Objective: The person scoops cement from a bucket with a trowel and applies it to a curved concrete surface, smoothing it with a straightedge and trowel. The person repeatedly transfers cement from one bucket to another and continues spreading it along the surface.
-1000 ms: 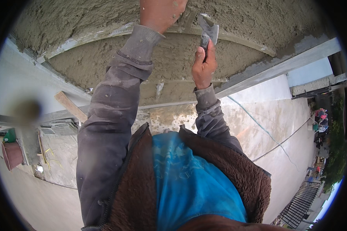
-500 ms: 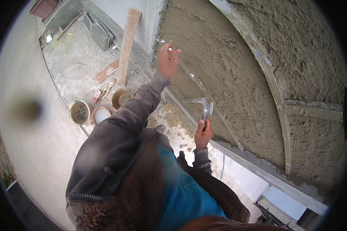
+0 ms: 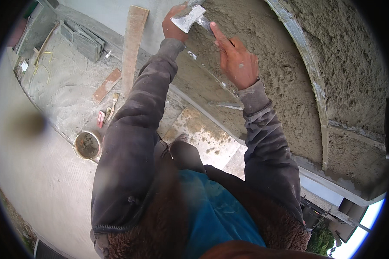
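Observation:
My right hand (image 3: 240,64) is closed round the dark handle of a hatchet-shaped hammer (image 3: 187,19), its index finger stretched along the handle. The hammer's pale, worn metal head covers part of my left hand (image 3: 173,26). That hand is up against the plastered wall (image 3: 263,64), its visible fingers curled; what they hold is hidden behind the hammer head. A narrow strip (image 3: 208,71) with small shiny bits on it runs slantwise across the plaster below both hands. Between my forearms, a thin pale metal piece (image 3: 225,105) lies against the plaster.
A long wooden board (image 3: 133,47) leans left of my left arm. On the floor are a short board (image 3: 107,85), a brush (image 3: 115,98), a red-handled tool (image 3: 101,118) and a bucket of mortar (image 3: 87,145). Grey slabs (image 3: 84,41) stand farther back. A curved raised band (image 3: 304,60) crosses the wall.
My right hand has brought the hammer up and leftward, from low on the wall to my left hand. My left hand has gone higher along the wall. The whole view has shifted.

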The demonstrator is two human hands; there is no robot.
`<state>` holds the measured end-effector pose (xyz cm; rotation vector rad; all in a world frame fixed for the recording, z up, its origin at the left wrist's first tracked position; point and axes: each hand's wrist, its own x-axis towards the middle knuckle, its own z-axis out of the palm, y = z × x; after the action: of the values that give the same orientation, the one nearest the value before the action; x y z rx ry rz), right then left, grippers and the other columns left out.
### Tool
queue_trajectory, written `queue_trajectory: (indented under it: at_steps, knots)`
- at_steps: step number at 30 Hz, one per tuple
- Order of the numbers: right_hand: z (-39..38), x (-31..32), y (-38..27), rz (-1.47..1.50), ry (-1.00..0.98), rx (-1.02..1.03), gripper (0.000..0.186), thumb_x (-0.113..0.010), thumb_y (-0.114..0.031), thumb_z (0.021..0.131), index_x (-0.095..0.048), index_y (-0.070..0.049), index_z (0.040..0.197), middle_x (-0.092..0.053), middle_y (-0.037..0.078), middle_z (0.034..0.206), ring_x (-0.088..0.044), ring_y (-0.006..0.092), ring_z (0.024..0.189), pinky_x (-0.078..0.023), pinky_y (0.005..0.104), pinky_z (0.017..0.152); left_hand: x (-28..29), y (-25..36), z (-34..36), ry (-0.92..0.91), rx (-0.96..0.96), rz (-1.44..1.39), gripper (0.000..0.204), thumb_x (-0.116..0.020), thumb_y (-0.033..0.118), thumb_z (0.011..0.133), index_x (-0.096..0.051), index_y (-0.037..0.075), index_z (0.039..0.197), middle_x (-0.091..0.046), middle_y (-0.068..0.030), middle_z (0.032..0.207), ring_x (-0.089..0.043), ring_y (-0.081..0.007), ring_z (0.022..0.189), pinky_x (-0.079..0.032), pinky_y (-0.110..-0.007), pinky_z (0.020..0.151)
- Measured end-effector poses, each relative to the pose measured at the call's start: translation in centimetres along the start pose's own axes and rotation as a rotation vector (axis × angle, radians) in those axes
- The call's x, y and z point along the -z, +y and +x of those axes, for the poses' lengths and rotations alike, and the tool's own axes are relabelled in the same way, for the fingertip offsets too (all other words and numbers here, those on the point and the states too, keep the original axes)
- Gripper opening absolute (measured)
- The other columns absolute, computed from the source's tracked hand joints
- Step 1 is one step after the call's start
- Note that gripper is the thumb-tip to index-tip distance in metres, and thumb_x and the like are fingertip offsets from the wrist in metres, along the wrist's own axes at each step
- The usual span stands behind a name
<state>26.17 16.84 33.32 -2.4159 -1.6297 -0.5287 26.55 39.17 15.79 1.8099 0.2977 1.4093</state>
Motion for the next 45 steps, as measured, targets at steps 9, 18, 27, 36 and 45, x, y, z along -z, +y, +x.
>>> queue_trajectory:
  at_steps: [9, 18, 27, 36, 45]
  knots:
    - [3.7, -1.2, 0.9, -0.189, -0.071, 0.122, 0.061, -0.062, -0.023, 0.100, -0.041, -0.047, 0.152, -0.055, 0.005, 0.074, -0.053, 0.0247, 0.046, -0.046, 0.0431, 0.040, 0.0, 2.4, 0.5, 0.058, -0.055, 0.091, 0.031, -0.070, 0.010, 0.082, -0.073, 0.008, 0.113, -0.073, -0.0143, 0.103, -0.070, -0.0316, 0.097, -0.055, -0.042, 0.088]
    - [4.4, -0.8, 0.8, -0.306, -0.076, 0.121, 0.056, -0.062, -0.026, 0.101, -0.044, -0.046, 0.150, -0.055, 0.003, 0.070, -0.055, 0.0227, 0.045, -0.046, 0.0396, 0.039, -0.8, 1.8, -0.1, 0.044, 0.134, -0.020, 0.043, -0.071, 0.010, 0.078, -0.072, 0.015, 0.121, -0.072, -0.0079, 0.117, -0.067, -0.0307, 0.108, -0.051, -0.040, 0.095]
    - [3.6, -0.7, 0.2, -0.207, -0.020, 0.027, 0.048, -0.061, -0.024, 0.102, -0.051, -0.030, 0.149, -0.066, 0.008, 0.079, -0.061, 0.0242, 0.052, -0.051, 0.0384, 0.049, -0.6, 2.7, 0.2, -0.015, 0.099, 0.332, 0.033, -0.072, 0.016, 0.080, -0.071, 0.009, 0.112, -0.072, -0.0124, 0.110, -0.065, -0.0355, 0.099, -0.051, -0.045, 0.085]
    - [-11.9, -6.1, -1.3, 0.295, -0.449, -0.619, 0.036, -0.060, -0.028, 0.102, -0.062, -0.002, 0.127, -0.071, 0.021, 0.102, -0.073, 0.0345, 0.088, -0.056, 0.0409, 0.071, -0.3, 2.7, -4.0, 0.179, 0.165, 0.211, 0.054, -0.076, 0.029, 0.088, -0.060, 0.004, 0.134, -0.058, -0.0159, 0.134, -0.053, -0.0383, 0.125, -0.046, -0.047, 0.102]
    - [-18.9, -32.6, -1.2, 0.981, -0.614, -0.363, 0.044, -0.067, -0.024, 0.096, -0.059, -0.008, 0.136, -0.062, 0.018, 0.135, -0.058, 0.0310, 0.127, -0.047, 0.0402, 0.101, -0.6, 0.6, -19.5, 0.008, 0.545, 0.085, 0.077, -0.072, 0.035, 0.092, -0.038, 0.002, 0.152, -0.037, -0.0264, 0.154, -0.045, -0.0445, 0.135, -0.040, -0.049, 0.110]
